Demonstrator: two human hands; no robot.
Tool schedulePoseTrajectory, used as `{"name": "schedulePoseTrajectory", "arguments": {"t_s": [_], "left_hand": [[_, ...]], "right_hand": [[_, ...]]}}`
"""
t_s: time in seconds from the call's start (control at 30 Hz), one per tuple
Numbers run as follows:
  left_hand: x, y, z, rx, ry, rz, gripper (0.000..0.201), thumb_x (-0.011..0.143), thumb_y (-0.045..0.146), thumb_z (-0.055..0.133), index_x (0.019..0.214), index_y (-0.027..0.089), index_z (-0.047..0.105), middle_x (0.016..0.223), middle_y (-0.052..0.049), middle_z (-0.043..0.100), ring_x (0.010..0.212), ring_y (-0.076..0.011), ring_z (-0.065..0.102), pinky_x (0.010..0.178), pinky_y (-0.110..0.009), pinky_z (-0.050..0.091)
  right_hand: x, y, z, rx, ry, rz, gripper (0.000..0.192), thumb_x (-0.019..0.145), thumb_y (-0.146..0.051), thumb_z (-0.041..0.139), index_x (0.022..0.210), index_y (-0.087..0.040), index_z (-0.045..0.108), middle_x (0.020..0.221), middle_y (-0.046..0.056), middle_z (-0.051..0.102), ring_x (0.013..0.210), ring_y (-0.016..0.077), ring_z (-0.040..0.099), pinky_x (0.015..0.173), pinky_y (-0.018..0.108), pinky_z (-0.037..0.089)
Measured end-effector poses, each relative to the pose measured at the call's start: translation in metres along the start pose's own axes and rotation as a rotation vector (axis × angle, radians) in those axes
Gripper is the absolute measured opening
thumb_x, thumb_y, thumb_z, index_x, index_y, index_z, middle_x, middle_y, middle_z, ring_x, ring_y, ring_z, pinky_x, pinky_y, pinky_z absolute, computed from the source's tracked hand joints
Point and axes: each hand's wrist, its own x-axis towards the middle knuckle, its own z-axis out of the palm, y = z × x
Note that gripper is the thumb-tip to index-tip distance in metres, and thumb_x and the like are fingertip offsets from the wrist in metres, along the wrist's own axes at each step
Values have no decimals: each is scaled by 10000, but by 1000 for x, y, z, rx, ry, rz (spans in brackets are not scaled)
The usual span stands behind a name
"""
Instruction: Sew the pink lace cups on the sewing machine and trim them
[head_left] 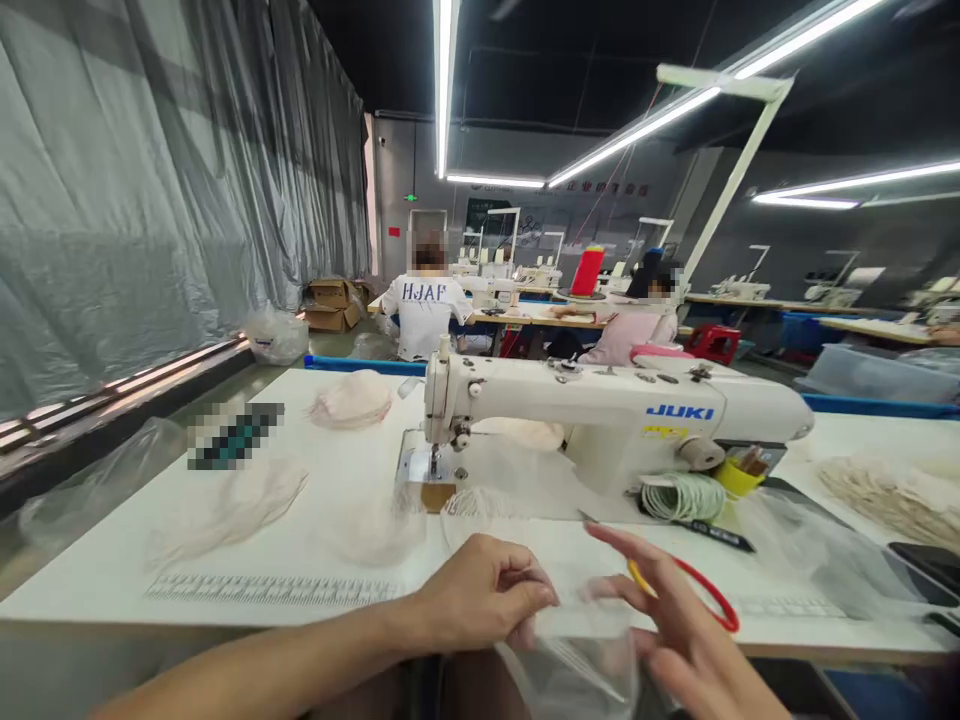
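White worktop (112, 585), Juki sewing machine (600, 415) behind. My left hand (484, 590) pinches a clear plastic bag (577, 660) at the near edge; right hand (686, 630) open, red-handled scissors (694, 585) hooked on its fingers. Bag-handling step; next needs a steady grip.

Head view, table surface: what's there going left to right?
Blurred dark item → pink fabric stack → sewing machine needle head → JUKI label → yellow cup → pale cord pile. In front, left hand and right hand hold a clear plastic bag.
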Motion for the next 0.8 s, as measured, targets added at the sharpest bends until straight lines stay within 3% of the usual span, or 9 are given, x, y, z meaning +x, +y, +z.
{"name": "schedulePoseTrajectory", "arguments": {"t_s": [0.07,0.13,0.23,0.43,0.67,0.8], "left_hand": [[-19,-1,-3,104,-20,-14,210,767,293,528,662,121,587,482,35,511,450,-75,455,463,-170,345],[-34,-4,-6,144,-8,-61,215,769,290,527,635,126,567,462,45,489,431,-69,437,446,-164,330],[-55,-11,-13,73,-34,-155,207,766,318,551,712,122,590,474,48,489,418,-66,432,433,-160,326],[-82,-17,-23,25,-106,-206,206,763,234,544,888,107,647,538,22,516,493,-90,485,476,-172,378],[-86,-23,-23,53,-115,-168,280,773,217,524,1001,113,649,541,23,515,474,-83,466,491,-177,380],[-88,-24,-24,52,-124,-132,370,793,181,478,1138,162,610,526,37,504,470,-78,468,479,-156,351]], "right_hand": [[2,-2,21,22,-157,84,631,767,-626,545,1236,-217,439,814,42,624,779,201,620,574,256,485],[2,-3,39,12,-258,144,388,813,-541,532,987,-197,575,640,-17,570,594,141,551,522,225,430],[-2,-5,53,-29,-265,157,371,873,-485,447,675,-191,556,530,-40,489,481,101,434,457,205,348],[-9,-5,54,-80,-265,145,377,884,-503,419,689,-208,549,495,-50,428,477,107,399,456,208,334],[-13,-9,53,-129,-273,138,428,896,-511,391,597,-213,463,507,-41,435,484,110,414,476,209,354],[-14,-9,55,-134,-274,111,389,913,-485,371,658,-219,497,499,-48,444,477,112,430,484,206,362]]}}
